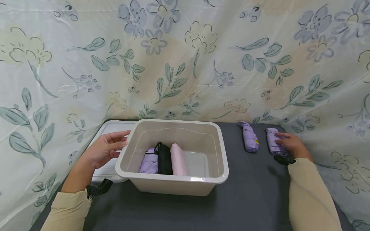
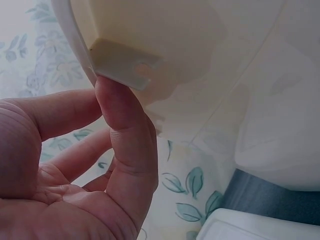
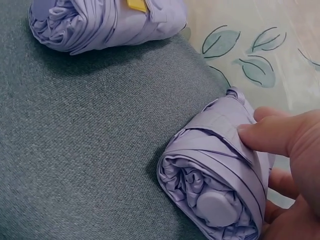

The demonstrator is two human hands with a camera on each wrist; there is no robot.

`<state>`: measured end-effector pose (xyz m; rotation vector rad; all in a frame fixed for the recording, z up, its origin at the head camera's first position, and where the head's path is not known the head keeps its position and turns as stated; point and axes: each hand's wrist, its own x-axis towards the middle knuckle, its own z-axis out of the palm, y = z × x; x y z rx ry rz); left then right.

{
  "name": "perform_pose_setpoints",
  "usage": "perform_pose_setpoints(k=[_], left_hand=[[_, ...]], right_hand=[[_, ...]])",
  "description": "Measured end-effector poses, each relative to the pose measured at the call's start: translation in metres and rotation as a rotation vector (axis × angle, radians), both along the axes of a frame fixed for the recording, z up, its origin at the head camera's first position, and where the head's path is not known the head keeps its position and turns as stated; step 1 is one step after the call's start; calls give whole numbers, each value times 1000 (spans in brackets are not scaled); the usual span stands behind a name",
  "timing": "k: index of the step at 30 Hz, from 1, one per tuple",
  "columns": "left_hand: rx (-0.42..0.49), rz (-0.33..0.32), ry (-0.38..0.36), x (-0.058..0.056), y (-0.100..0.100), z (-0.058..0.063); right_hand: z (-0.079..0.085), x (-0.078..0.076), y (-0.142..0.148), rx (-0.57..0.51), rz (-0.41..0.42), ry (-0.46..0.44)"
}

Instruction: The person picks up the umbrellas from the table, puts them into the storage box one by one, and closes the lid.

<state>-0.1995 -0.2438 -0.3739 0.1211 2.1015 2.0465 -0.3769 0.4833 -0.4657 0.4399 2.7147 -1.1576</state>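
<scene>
A beige plastic storage bin stands in the middle of the dark table. My left hand pinches its left rim with thumb and fingers, seen closer at the bin's rim in the left wrist view. Inside lie a purple folded umbrella, a black folded umbrella and a pink roll, side by side. At the far right, my right hand holds another purple folded umbrella, thumb on top and fingers along its side. Its round white end faces the right wrist camera.
A further purple folded umbrella with a yellow tag lies between the bin and my right hand. The white lid lies flat, partly under the bin's left side. A flowered curtain borders the table at the back and sides.
</scene>
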Motion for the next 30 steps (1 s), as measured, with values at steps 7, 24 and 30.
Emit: perform_pose_setpoints(k=[7, 24, 30], left_hand=[[5, -7, 8, -1, -1, -2], [21, -6, 3, 1, -2, 0], [30, -16, 5, 0, -1, -3]], right_hand=[[2, -1, -1, 13, 12, -3], [3, 0, -3, 65, 62, -23], [5, 5, -8, 53, 15, -43]])
